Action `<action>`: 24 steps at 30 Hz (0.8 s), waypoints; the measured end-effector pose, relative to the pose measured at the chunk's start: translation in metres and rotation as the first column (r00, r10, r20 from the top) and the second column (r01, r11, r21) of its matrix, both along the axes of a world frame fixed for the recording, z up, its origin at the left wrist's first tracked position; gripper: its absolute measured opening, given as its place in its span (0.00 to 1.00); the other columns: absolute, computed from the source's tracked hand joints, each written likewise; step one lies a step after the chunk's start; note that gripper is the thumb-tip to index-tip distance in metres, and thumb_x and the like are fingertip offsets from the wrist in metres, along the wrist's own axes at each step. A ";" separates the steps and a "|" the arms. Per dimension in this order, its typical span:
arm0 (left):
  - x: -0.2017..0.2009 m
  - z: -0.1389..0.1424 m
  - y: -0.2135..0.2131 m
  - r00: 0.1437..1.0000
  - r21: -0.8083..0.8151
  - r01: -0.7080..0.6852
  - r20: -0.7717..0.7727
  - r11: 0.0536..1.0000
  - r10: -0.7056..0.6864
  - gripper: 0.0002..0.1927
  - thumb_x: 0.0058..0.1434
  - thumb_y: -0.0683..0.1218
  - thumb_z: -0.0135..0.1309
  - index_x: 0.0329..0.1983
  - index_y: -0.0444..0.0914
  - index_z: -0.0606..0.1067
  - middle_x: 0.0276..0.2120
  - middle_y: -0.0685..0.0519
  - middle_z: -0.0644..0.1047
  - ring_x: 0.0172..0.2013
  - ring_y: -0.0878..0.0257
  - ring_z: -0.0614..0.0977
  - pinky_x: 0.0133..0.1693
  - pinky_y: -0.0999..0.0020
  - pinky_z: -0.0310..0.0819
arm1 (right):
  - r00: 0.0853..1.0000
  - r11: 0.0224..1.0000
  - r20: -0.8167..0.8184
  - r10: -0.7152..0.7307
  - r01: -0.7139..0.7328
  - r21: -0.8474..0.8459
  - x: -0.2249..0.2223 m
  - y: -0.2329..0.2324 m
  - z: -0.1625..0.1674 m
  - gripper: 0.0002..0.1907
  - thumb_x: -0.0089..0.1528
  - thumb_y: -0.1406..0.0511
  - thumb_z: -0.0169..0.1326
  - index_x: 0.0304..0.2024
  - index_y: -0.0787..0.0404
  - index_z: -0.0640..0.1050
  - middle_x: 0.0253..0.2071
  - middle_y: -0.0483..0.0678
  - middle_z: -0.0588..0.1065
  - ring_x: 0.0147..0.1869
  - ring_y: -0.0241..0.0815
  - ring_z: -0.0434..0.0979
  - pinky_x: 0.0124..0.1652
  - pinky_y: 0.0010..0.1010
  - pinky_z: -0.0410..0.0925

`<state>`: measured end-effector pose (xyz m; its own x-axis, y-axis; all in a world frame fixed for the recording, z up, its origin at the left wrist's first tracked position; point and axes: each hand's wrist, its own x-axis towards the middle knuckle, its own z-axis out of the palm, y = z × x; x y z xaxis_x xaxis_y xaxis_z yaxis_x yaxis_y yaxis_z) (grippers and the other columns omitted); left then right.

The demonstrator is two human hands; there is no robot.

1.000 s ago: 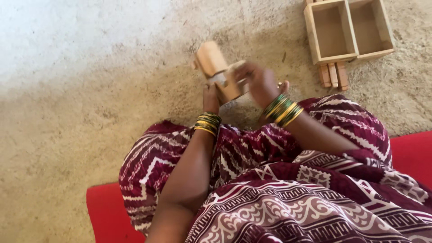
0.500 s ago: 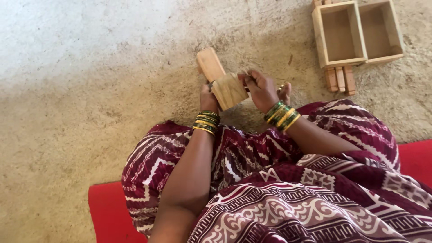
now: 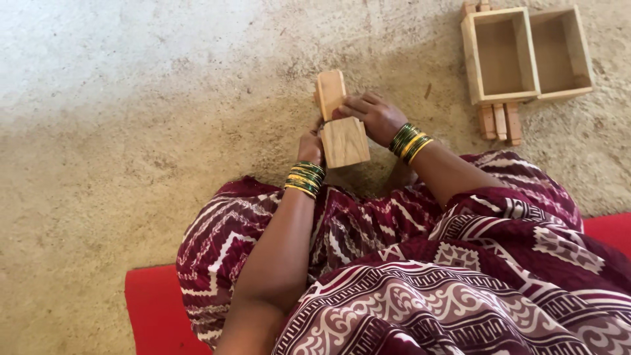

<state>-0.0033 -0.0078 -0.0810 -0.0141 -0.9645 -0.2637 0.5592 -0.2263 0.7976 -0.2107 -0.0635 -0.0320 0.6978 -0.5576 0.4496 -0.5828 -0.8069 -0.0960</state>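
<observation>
Both hands on wooden block assembly [image 3: 343, 135] over sandy floor [image 3: 131, 164].
Left hand [image 3: 310, 146] braces underneath; right hand [image 3: 374, 117] fingers pinching upright piece [image 3: 329, 92]. Better kept square, pressed evenly.

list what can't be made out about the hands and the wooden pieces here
Head view only:
- Left hand: its fingers sit behind the wooden block, so the grip is hidden.
- Right hand: it covers where the upright wooden piece meets the block, so any joint is unseen.
- Wooden sticks: partly under the two open boxes, count unclear.
- Red mat: cut off by the bottom edge and covered by patterned cloth.
</observation>
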 end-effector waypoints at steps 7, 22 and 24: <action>-0.003 0.006 0.000 1.000 0.077 0.010 0.013 0.997 -0.011 0.27 0.68 0.34 0.48 0.71 0.34 0.66 0.51 0.47 0.80 0.42 0.62 0.82 0.42 0.68 0.81 | 0.939 0.961 -0.342 -0.027 0.118 0.249 0.028 -0.067 0.022 0.17 0.75 0.65 0.48 0.66 0.44 0.76 0.47 0.46 0.75 0.53 0.43 0.73 0.52 0.32 0.75; -0.001 -0.017 -0.009 0.998 0.045 0.021 0.064 0.999 -0.023 0.40 0.59 0.37 0.59 0.75 0.31 0.60 0.54 0.42 0.78 0.47 0.58 0.82 0.47 0.66 0.81 | 0.937 0.840 -0.082 -0.340 0.342 0.421 0.042 -0.068 0.011 0.17 0.75 0.68 0.45 0.57 0.46 0.83 0.42 0.47 0.78 0.45 0.43 0.76 0.43 0.31 0.74; 0.004 -0.015 -0.014 0.974 -0.048 0.010 -0.225 0.999 -0.021 0.47 0.57 0.43 0.61 0.77 0.28 0.55 0.54 0.40 0.77 0.49 0.56 0.82 0.50 0.66 0.81 | 0.888 0.787 0.226 -0.401 0.209 0.580 0.048 -0.075 0.002 0.11 0.71 0.68 0.52 0.51 0.53 0.84 0.41 0.47 0.79 0.40 0.39 0.79 0.40 0.30 0.75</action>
